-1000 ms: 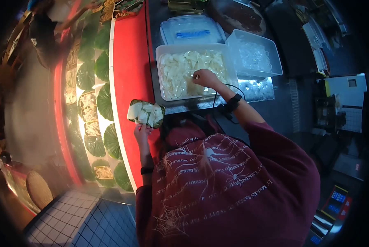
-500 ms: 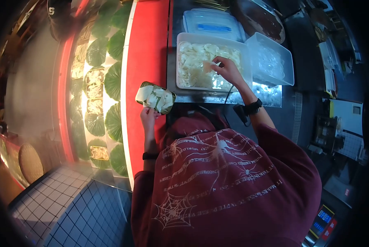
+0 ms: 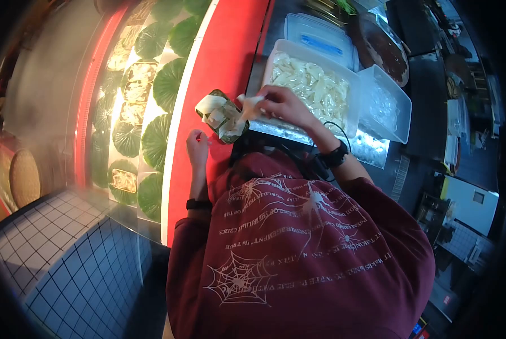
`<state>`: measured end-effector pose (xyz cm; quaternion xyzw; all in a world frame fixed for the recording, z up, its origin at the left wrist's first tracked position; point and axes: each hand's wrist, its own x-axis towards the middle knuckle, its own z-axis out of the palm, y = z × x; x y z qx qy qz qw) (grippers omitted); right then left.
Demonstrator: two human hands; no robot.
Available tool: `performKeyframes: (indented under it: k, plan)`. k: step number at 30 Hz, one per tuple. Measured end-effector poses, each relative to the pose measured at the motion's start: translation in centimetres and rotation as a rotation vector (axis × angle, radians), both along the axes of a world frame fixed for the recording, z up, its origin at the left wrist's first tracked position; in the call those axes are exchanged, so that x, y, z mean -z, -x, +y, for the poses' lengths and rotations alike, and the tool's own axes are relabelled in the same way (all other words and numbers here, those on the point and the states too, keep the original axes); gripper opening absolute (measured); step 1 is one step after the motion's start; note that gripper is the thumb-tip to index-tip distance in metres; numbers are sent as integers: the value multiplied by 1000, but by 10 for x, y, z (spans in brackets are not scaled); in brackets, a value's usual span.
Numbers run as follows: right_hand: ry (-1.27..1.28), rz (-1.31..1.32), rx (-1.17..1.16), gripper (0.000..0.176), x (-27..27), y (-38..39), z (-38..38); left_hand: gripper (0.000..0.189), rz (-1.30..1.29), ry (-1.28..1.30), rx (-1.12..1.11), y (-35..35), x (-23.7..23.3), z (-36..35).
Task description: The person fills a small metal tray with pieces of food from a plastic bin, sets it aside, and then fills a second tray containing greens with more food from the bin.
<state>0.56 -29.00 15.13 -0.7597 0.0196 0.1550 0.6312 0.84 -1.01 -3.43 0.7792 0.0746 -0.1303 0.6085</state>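
A small leaf-lined tray (image 3: pixel 223 116) with pale pieces in it rests on the red counter. Just below its left side is my left hand (image 3: pixel 197 146), fingers curled together, apart from the tray; whether anything is between them is too small to tell. My right hand (image 3: pixel 284 106) pinches a pale, thin piece (image 3: pixel 250 106) at the tray's right edge. Behind that hand stands a white plastic tub (image 3: pixel 312 85) full of pale slices in liquid.
Right of the tub is a clear container (image 3: pixel 384 104); behind it lies a translucent lid (image 3: pixel 320 40). A round brown board (image 3: pixel 384 48) sits at the back right. To the left, a lit display (image 3: pixel 129 138) holds green leaves and filled trays. A red counter strip (image 3: pixel 230 51) runs between.
My right hand has moved left from the tub to the tray with a pale piece. My left hand has let go of the tray. The camera view has tilted.
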Motion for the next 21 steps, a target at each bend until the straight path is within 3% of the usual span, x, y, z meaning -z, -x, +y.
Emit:
performKeyframes:
  k: [3,5,7,9,12,14,21]
  plan:
    - [-48,87,-98,14,22,-5,39,14,-45,-59,-14,9,-21,7]
    - [-79,108,-140,15,61,-6,50,15,86,112,62,18,-38,2]
    - [-91,274,-134,16,82,-9,57,15,82,140,89,26,-29,0]
    - [29,181,-146,19,119,-12,55,15,88,201,110,32,-17,-3]
    - [104,140,-80,20,121,-13,57,14,140,170,59,33,-9,-3]
    - [427,17,-66,24,126,-8,56,14,173,141,30,31,-16,-6]
    - [566,-46,-60,39,100,2,55,16,117,81,37,15,-1,-5]
